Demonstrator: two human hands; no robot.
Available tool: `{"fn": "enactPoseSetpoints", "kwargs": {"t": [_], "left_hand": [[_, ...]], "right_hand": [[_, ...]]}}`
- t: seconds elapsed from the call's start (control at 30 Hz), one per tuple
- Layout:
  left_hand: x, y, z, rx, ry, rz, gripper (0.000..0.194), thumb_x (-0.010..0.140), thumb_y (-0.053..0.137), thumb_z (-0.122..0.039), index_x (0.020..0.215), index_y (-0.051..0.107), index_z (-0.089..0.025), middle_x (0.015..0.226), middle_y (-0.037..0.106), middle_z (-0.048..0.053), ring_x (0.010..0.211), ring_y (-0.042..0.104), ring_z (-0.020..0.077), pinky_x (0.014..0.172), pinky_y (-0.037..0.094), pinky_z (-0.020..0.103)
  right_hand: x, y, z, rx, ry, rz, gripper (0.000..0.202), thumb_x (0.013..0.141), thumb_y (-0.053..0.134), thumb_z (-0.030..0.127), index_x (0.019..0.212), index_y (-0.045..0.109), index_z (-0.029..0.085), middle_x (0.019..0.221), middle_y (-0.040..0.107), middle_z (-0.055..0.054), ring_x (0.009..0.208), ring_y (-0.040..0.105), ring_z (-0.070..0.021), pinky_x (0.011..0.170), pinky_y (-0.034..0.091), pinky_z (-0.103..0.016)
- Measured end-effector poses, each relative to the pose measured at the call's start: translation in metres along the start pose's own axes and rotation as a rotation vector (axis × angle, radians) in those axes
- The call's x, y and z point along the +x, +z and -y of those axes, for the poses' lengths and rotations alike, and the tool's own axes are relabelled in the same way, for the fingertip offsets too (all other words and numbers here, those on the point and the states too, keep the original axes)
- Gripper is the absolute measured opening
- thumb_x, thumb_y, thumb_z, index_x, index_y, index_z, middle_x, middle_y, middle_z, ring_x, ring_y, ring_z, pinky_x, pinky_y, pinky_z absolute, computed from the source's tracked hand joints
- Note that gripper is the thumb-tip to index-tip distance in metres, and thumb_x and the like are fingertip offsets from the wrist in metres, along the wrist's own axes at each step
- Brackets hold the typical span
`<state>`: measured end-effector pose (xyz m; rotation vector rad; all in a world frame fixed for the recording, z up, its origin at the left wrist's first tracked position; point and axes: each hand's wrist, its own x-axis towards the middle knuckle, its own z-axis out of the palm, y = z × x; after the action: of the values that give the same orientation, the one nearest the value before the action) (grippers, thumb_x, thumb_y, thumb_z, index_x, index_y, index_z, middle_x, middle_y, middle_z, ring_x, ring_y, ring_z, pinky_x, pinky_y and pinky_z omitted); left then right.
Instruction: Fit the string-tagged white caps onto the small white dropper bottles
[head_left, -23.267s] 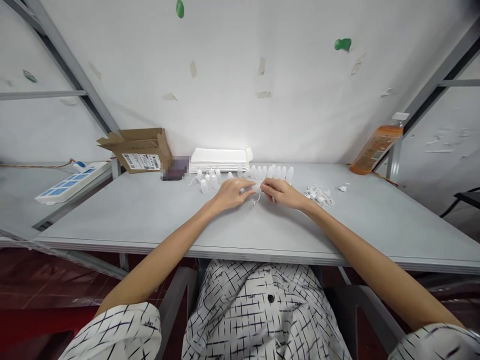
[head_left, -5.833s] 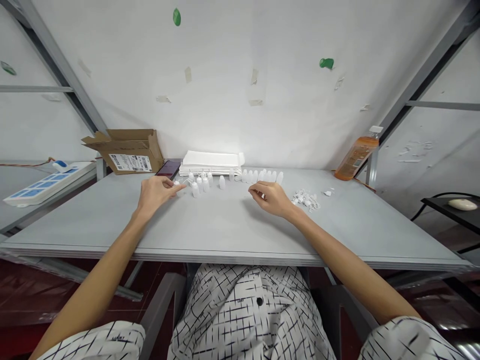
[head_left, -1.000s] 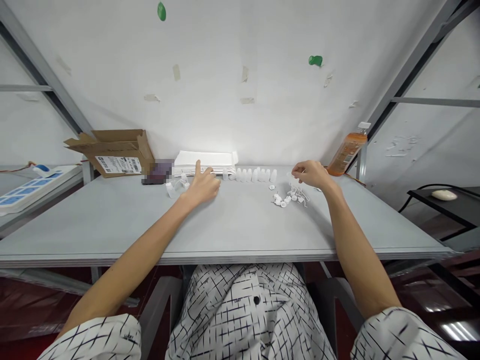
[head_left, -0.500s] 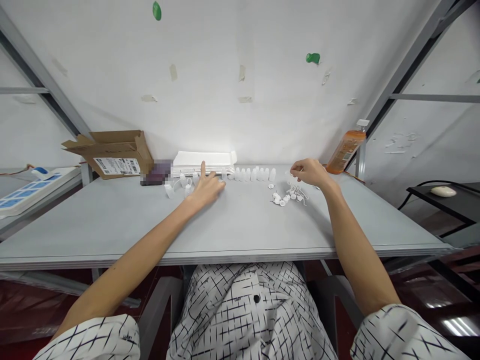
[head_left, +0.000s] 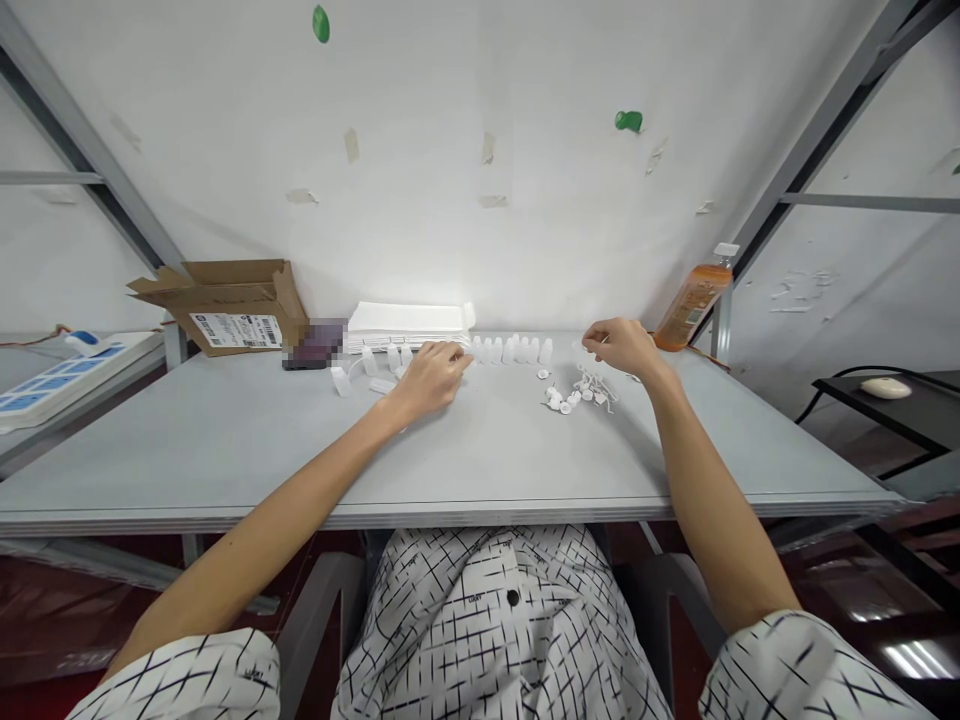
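Note:
My left hand (head_left: 435,378) is closed, its fingertips together at the left end of a row of small translucent plastic bottles (head_left: 517,350). Whatever it grips is hidden. Left of that hand are several more such bottles (head_left: 370,361), one tilted (head_left: 340,381) and one lying flat (head_left: 382,386). My right hand (head_left: 621,345) is held in a pinch near the row's right end; something small and pale at its fingertips is too faint to name. Below it lies a heap of small white caps (head_left: 566,401) with white strings (head_left: 597,384). A single cap (head_left: 543,374) sits apart.
A stack of white sheets (head_left: 409,325) lies against the wall. To its left are a dark, blurred item (head_left: 311,352) and an open cardboard box (head_left: 240,310). An orange drink bottle (head_left: 691,305) leans at the back right. A power strip (head_left: 71,375) is far left.
My left hand has moved slightly right to the row's end, its outstretched fingers now curled in. A bottle beside it now lies flat. The right hand stays nearly where it was.

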<state>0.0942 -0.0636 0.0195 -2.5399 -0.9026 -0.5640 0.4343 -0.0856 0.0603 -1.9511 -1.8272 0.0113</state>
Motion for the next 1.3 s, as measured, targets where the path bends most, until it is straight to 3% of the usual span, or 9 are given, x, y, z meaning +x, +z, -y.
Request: {"fn": "enactPoseSetpoints", "kwargs": {"t": [0.23,0.37,0.5,0.63,0.83,1.07,1.3], "left_hand": [[-0.004,0.002,0.017,-0.404,-0.286,-0.129,0.032,0.092,0.052,-0.028,0.116,0.07,-0.017,0.108,0.068,0.009,0.074,0.062,0.0158,0.071,0.05,0.03],[-0.002,0.001,0.018,-0.566,-0.377,-0.126,0.034,0.087,0.059,-0.039,0.106,0.075,-0.016,0.094,0.073,0.007,0.07,0.059,0.0152,0.07,0.05,0.029],[0.0,-0.002,0.008,-0.633,-0.364,-0.123,0.031,0.085,0.06,-0.041,0.096,0.076,-0.017,0.084,0.071,0.004,0.063,0.054,0.0125,0.067,0.047,0.027],[0.0,-0.008,0.001,-0.692,-0.355,-0.109,0.028,0.081,0.066,-0.042,0.087,0.076,-0.016,0.069,0.063,0.001,0.06,0.049,0.0117,0.062,0.041,0.026],[-0.001,-0.005,-0.002,-0.774,-0.361,-0.031,0.032,0.079,0.071,-0.046,0.072,0.074,-0.015,0.058,0.052,-0.002,0.056,0.041,0.0099,0.056,0.032,0.025],[0.0,0.005,-0.012,-0.787,-0.271,0.077,0.036,0.083,0.066,-0.047,0.066,0.068,-0.015,0.056,0.046,-0.003,0.058,0.039,0.011,0.059,0.029,0.027],[0.0,0.006,-0.016,-0.801,-0.255,0.09,0.038,0.085,0.064,-0.046,0.063,0.06,-0.016,0.059,0.045,-0.003,0.06,0.037,0.0112,0.059,0.028,0.027]], "right_hand": [[0.001,0.0,0.0,0.064,-0.006,-0.134,0.016,0.081,0.058,0.02,0.081,0.074,0.019,0.077,0.075,-0.005,0.077,0.07,-0.0223,0.068,0.045,-0.031],[0.002,0.0,0.001,0.375,-0.04,-0.201,0.014,0.081,0.06,0.024,0.081,0.071,0.016,0.081,0.075,-0.007,0.068,0.069,-0.0181,0.061,0.047,-0.028],[0.0,-0.004,0.007,0.744,-0.061,-0.177,0.023,0.075,0.072,0.036,0.083,0.07,0.014,0.082,0.073,-0.011,0.071,0.067,-0.0193,0.048,0.043,-0.024],[-0.003,-0.009,0.013,0.929,-0.044,-0.123,0.032,0.066,0.082,0.04,0.081,0.072,0.015,0.081,0.071,-0.01,0.077,0.067,-0.0202,0.051,0.048,-0.025],[-0.007,-0.01,0.02,0.978,-0.032,-0.025,0.029,0.065,0.084,0.037,0.079,0.072,0.015,0.077,0.069,-0.008,0.076,0.066,-0.0186,0.053,0.051,-0.025],[-0.01,0.0,0.031,1.026,-0.072,0.049,0.034,0.062,0.088,0.037,0.083,0.075,0.014,0.079,0.07,-0.009,0.066,0.062,-0.0151,0.043,0.042,-0.023],[-0.019,0.008,0.049,1.053,-0.149,0.19,0.033,0.062,0.089,0.04,0.078,0.076,0.015,0.078,0.071,-0.009,0.076,0.069,-0.0208,0.055,0.055,-0.028]]}}
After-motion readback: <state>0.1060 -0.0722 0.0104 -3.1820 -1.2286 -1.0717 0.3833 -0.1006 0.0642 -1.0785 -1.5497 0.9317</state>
